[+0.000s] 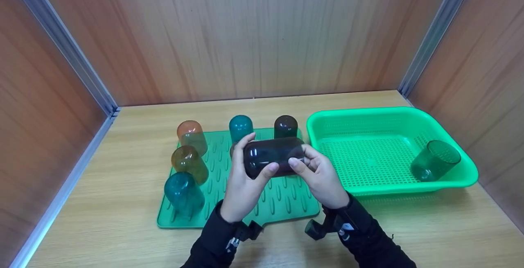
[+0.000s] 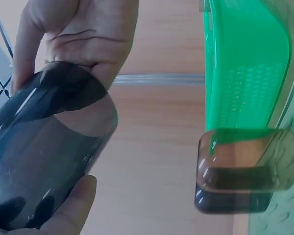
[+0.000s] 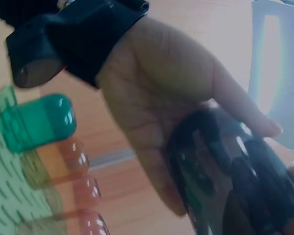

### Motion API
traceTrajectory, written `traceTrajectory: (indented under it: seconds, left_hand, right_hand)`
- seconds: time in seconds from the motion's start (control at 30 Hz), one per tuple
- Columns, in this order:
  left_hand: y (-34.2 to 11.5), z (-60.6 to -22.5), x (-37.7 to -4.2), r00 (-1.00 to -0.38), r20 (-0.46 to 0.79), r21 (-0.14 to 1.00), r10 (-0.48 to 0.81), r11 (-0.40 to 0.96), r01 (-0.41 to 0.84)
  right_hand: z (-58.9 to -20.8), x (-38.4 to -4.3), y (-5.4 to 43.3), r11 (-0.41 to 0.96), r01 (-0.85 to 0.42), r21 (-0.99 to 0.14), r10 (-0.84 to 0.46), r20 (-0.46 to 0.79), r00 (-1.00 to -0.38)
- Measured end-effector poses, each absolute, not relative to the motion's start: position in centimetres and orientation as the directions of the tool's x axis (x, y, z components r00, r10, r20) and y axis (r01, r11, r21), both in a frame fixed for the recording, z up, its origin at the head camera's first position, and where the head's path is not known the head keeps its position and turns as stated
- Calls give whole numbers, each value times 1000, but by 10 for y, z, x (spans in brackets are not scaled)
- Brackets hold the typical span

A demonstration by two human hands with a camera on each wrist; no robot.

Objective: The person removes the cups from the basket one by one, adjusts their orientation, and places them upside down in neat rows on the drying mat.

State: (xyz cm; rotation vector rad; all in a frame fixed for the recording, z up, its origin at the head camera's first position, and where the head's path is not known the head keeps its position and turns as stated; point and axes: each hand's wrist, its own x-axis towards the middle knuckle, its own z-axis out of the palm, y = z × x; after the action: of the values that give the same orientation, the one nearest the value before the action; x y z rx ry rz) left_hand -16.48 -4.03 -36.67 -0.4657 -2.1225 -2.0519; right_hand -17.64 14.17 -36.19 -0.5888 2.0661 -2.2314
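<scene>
Both hands hold a dark, see-through cup (image 1: 272, 156) on its side above the mat. The left hand (image 1: 245, 184) grips its left end, with the thumb along the near side. At the other end, the right hand (image 1: 323, 174) pinches the cup near its rim with thumb and curled fingers. The left wrist view shows the same dark cup (image 2: 34, 152) close up, with the right hand (image 2: 88, 36) at its end. In the right wrist view, the left hand (image 3: 161, 88) wraps round the rounded end of the cup. Below lies a green drying mat (image 1: 282, 212) with raised ridges.
Upside-down cups stand on the mat: orange (image 1: 190, 133), amber (image 1: 188, 161) and blue (image 1: 184, 190) at left, another blue cup (image 1: 240, 127) and a dark cup (image 1: 285, 125) behind. To the right, a green basket (image 1: 393, 190) contains a tilted green cup (image 1: 434, 161). Wooden panels enclose the table.
</scene>
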Motion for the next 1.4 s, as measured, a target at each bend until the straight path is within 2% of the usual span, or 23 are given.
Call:
traceTrajectory:
  seconds: [0.17, 0.3, 0.5, 0.67, 0.77, 0.97, 1.27, 1.4]
  left_hand:
    - [-47, -362, -164, -938, 326, 933, 116, 117, 339]
    - [-53, -361, -163, -944, 304, 921, 125, 216, 325]
    - [-61, -360, -163, -938, 329, 855, 112, 385, 346]
    - [-67, -360, -164, -919, 390, 760, 56, 543, 356]
    - [-69, -362, -166, -905, 425, 713, 27, 606, 353]
    - [-73, -373, -168, -898, 439, 648, 25, 684, 336]
    - [-78, -400, -175, -917, 389, 520, 89, 801, 297]
    - [-78, -411, -177, -927, 355, 489, 123, 820, 296]
  right_hand:
    - [-372, -178, 144, -28, -264, -964, -305, 259, -916]
    - [-386, -179, 147, 172, -365, -915, -321, 298, -899]
    - [-406, -180, 151, 452, -562, -692, -332, 455, -827]
    - [-420, -180, 154, 586, -662, -467, -422, 521, -742]
    - [-429, -178, 156, 640, -668, -381, -494, 461, -737]
    - [-449, -176, 161, 713, -636, -295, -590, 237, -772]
    - [-461, -178, 176, 763, -557, -327, -606, -62, -793]
    - [-461, -179, 179, 768, -531, -358, -608, -145, -781]
